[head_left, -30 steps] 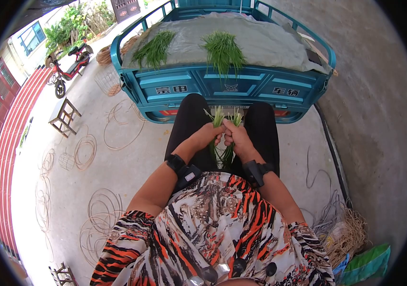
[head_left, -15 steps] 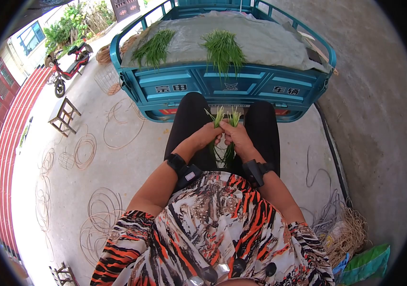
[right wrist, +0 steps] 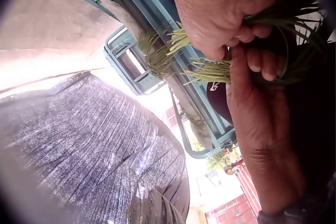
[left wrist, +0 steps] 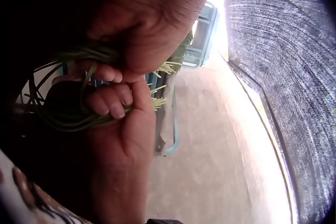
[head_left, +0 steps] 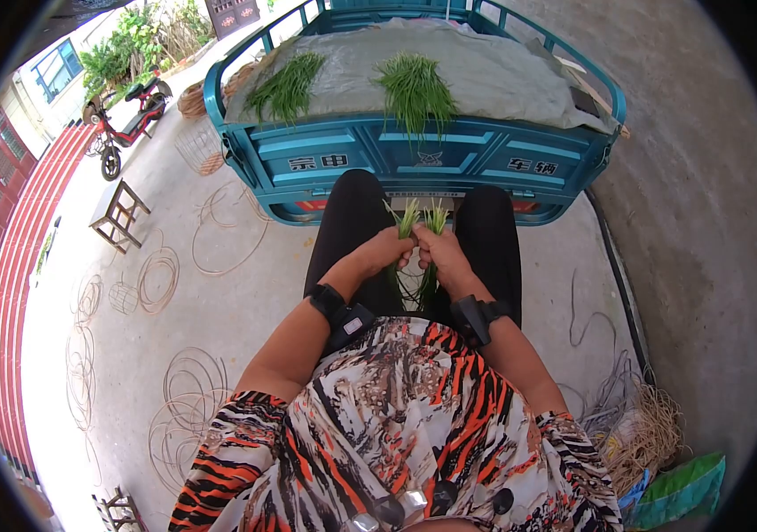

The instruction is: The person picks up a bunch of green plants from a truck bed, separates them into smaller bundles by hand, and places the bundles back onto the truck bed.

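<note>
My left hand (head_left: 386, 246) grips a bunch of long green chives (head_left: 407, 215), with pale cut ends pointing up past the thumb. Beside it, my right hand (head_left: 446, 254) holds a second bunch of chives (head_left: 436, 216) the same way. Both hands meet between the knees, thumbs close together and fingers curled round the stems. In the left wrist view, dark green leaves (left wrist: 71, 127) loop down below the fingers. The pale stem ends (right wrist: 210, 71) stick out beyond the hands in the right wrist view.
Ahead stands a blue cargo tricycle bed (head_left: 423, 160) covered with a grey sheet (head_left: 502, 84). Two heaps of chives lie on it, one at left (head_left: 290, 89) and one mid-sheet (head_left: 415, 93). A stool (head_left: 119, 215), wire coils (head_left: 188, 408) and a straw bundle (head_left: 649, 430) are on the floor.
Both hands keep hold of their bunches with very little movement. The view has tilted slightly, so the tricycle bed sits a touch higher.
</note>
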A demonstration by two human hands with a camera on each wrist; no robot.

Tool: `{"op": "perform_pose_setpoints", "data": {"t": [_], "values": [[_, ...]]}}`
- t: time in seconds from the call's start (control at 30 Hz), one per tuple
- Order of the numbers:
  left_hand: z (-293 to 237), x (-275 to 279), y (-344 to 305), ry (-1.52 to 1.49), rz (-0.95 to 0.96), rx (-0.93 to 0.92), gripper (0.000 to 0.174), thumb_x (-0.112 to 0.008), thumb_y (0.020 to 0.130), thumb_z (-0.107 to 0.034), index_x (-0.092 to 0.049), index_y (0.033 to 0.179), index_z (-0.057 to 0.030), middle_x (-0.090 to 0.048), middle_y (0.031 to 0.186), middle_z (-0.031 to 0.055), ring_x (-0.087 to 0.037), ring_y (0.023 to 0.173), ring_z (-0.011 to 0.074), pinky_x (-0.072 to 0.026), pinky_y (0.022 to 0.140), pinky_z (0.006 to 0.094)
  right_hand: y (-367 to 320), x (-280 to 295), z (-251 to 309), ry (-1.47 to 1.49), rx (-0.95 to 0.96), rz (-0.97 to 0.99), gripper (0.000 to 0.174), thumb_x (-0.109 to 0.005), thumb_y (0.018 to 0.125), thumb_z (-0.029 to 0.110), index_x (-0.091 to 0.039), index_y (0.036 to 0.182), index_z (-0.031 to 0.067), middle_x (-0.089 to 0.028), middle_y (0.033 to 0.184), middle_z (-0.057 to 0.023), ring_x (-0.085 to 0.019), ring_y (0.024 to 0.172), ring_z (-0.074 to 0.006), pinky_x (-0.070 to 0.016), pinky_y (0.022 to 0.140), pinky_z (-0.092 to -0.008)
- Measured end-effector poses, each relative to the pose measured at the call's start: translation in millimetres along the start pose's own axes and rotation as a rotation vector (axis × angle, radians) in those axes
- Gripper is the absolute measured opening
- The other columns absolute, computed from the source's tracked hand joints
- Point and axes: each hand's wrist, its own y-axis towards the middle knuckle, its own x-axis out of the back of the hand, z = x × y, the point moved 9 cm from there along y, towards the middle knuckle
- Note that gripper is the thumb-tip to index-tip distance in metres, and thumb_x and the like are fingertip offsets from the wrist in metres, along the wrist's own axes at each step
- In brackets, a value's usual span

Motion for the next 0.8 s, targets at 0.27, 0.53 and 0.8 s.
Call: {"op": "perform_pose_setpoints", "data": {"t": [0.27, 0.53, 0.8], "values": [[-9, -2, -7, 0.052, -0.016, 0.005, 0.013, -0.051, 0.086, -0.016, -0.053, 0.082, -0.0042, -0.049, 0.061, -0.0003, -0.047, 0.053, 0.0097, -0.0370, 0.052, 0.0240, 0, -2, 0, -0.008, -0.010, 0.017, 0.021, -0.054, 0.090, 0.028, -0.054, 0.077, 0.0107, -0.047, 0.058, 0.0051, -0.038, 0.046, -0.0057, -0.0306, 0.045, -0.0222], [2, -1, 1, 0.071, 0.007, 0.013, 0.012, -0.050, 0.086, -0.015, -0.053, 0.080, -0.0043, -0.049, 0.061, 0.0001, -0.048, 0.053, 0.0098, -0.0374, 0.052, 0.0245, 0, 1, -1, 0.004, -0.012, -0.012, 0.022, -0.054, 0.090, 0.028, -0.053, 0.076, 0.0106, -0.044, 0.058, 0.0059, -0.039, 0.046, -0.0059, -0.0323, 0.045, -0.0231], [0, -3, -1, 0.074, 0.023, 0.004, 0.014, -0.051, 0.087, -0.017, -0.053, 0.081, -0.0051, -0.048, 0.061, -0.0004, -0.048, 0.053, 0.0097, -0.0375, 0.052, 0.0243, 2, 4, -3, -0.001, -0.004, -0.002, 0.022, -0.054, 0.089, 0.025, -0.051, 0.074, 0.0107, -0.043, 0.058, 0.0055, -0.039, 0.046, -0.0065, -0.0329, 0.045, -0.0237]]}}
